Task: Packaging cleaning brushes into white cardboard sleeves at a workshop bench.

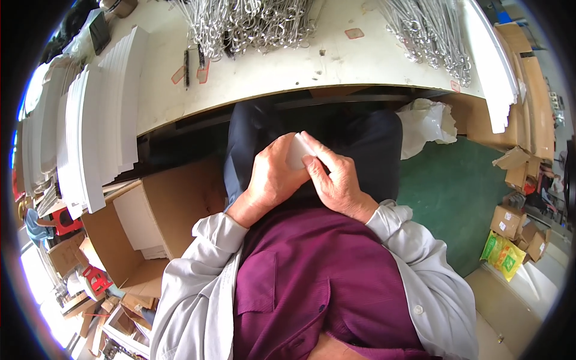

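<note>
Above my lap, both hands are closed around a white piece with a flat face (296, 153); it looks like folded card, but most of it is hidden by my fingers. My left hand (271, 174) wraps its left side. From the right, my right hand (337, 180) pinches its edge, with the index finger along the top and the thumb on the near face. Ahead on the white table (258, 75) lies a heap of thin metal rods with looped ends (252, 27).
Another bundle of looped metal rods (429, 39) lies at the table's right. Long white card pieces stack at the left (90, 129) and far right (497, 78). An open cardboard box (177, 210) stands by my left side. A white plastic bag (426, 123) hangs below the table.
</note>
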### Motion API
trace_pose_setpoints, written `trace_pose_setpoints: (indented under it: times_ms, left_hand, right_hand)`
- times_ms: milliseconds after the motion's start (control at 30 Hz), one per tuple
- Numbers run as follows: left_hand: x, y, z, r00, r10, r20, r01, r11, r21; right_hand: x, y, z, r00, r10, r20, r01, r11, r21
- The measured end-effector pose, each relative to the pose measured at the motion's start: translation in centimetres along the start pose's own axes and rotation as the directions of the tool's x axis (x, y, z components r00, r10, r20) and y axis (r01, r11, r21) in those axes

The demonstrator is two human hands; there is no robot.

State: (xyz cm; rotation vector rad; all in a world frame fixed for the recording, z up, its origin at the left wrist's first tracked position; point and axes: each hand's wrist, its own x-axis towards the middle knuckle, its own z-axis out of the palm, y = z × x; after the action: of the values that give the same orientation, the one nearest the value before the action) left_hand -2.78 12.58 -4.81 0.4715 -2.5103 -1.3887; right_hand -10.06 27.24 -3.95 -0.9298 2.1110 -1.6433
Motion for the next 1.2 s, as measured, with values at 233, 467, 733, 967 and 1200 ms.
trace_pose_setpoints:
  times_ms: [233, 467, 733, 967, 1200]
  left_hand:
    - [0.1, 0.4, -0.2, 1.0, 0.028, -0.003, -0.028, 0.999, 0.027]
    - [0.8, 1.1, 0.0, 0.999, 0.0, 0.037, -0.002, 0.998, 0.062]
    - [-0.8, 0.8, -1.0, 0.992, 0.052, 0.111, -0.068, 0.986, 0.15]
    - [-1.1, 0.7, -1.2, 0.993, 0.038, 0.111, -0.057, 0.983, 0.177]
    - [2.5, 4.1, -7.1, 0.971, 0.222, 0.091, -0.24, 0.881, 0.407]
  right_hand:
    - [-0.3, -0.1, 0.3, 0.996, 0.091, 0.012, -0.091, 0.994, 0.068]
    - [-0.4, 0.6, 0.6, 0.996, 0.078, -0.037, -0.073, 0.991, 0.108]
    - [0.0, 0.9, -0.9, 0.984, 0.023, -0.177, -0.025, 1.0, -0.009]
    - [-0.1, 1.1, -1.1, 0.991, 0.03, -0.134, -0.027, 0.999, 0.023]
    - [6.7, -1.5, -9.0, 0.944, -0.233, -0.232, 0.147, 0.93, -0.337]
